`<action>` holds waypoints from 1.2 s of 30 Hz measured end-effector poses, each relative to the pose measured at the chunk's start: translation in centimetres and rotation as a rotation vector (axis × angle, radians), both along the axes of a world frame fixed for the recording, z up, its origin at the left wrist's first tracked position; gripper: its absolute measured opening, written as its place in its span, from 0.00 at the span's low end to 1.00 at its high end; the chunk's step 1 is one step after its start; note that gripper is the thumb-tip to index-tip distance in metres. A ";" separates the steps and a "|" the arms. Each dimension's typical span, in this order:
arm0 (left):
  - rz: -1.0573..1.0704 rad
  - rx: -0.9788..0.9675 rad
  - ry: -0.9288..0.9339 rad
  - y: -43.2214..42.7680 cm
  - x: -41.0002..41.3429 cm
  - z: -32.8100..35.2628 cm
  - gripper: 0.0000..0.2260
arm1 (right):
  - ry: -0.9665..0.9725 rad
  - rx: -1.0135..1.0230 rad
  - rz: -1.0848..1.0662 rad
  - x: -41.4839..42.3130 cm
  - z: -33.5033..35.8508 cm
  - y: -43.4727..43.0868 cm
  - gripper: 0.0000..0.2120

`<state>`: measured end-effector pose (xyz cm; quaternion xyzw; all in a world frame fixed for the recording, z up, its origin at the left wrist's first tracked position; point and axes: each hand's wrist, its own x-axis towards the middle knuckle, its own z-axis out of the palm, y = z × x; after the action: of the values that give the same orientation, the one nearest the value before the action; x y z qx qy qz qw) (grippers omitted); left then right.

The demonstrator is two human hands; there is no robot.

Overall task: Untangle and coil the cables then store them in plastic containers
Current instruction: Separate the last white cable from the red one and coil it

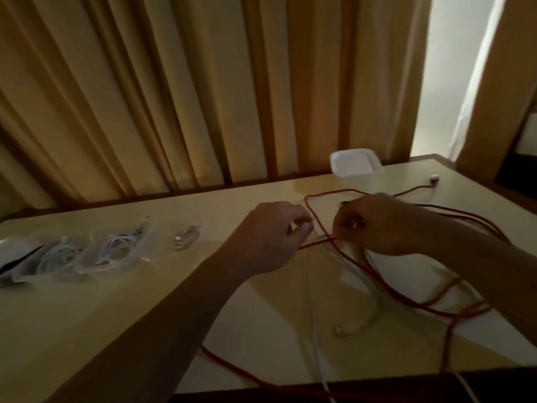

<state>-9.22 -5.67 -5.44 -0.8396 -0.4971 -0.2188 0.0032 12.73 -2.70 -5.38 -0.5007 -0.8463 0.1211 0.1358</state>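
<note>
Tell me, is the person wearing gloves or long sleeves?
No gloves. The left hand and right hand are bare. The left forearm and right forearm are bare too, with no sleeves, watch or bracelet in view. A small shiny spot shows by the right hand's fingers; it might be a ring, but it is too dark to tell.

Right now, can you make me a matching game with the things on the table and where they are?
Things: 1 red cable; 2 white plastic container; 3 coiled white cables; 4 white cable plug.
Places: A far left; B back edge; C centre, near the front; D looping across the right side.
Pairs: 1-D, 2-B, 3-A, 4-C.
</note>
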 end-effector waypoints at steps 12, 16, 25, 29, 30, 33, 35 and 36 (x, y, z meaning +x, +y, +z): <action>0.268 -0.375 -0.212 -1.1 1.7 1.3 0.09 | 0.039 0.037 -0.109 2.5 -2.6 0.3 0.08; 0.291 -0.584 -0.092 -2.1 2.6 1.2 0.17 | 0.175 0.068 -0.010 1.7 -1.5 -0.5 0.07; 0.139 -0.391 -1.111 -3.4 0.0 5.7 0.12 | -0.103 -0.035 0.110 1.2 -0.1 -3.8 0.17; 0.197 -0.206 -1.071 -2.1 -2.5 6.7 0.09 | 0.015 0.020 0.049 1.5 0.5 -3.6 0.15; 0.228 -0.206 -0.997 -1.9 -3.0 6.6 0.08 | 0.092 0.052 0.034 1.7 0.9 -3.6 0.12; 0.308 -0.343 -0.543 -2.3 -3.2 5.6 0.07 | 0.428 0.081 -0.018 2.1 2.4 -3.9 0.07; 0.368 -0.366 -0.263 -2.5 -2.5 4.6 0.07 | 0.557 0.111 -0.032 1.8 3.5 -4.1 0.07; 0.394 -0.341 -0.242 -2.6 -2.2 4.4 0.08 | 0.604 0.145 -0.038 1.6 4.1 -4.2 0.06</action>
<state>-11.43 -8.30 -1.05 -0.6832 -0.6769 -0.2259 -0.1551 14.34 -6.93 -1.32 -0.4470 -0.7645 0.2010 0.4187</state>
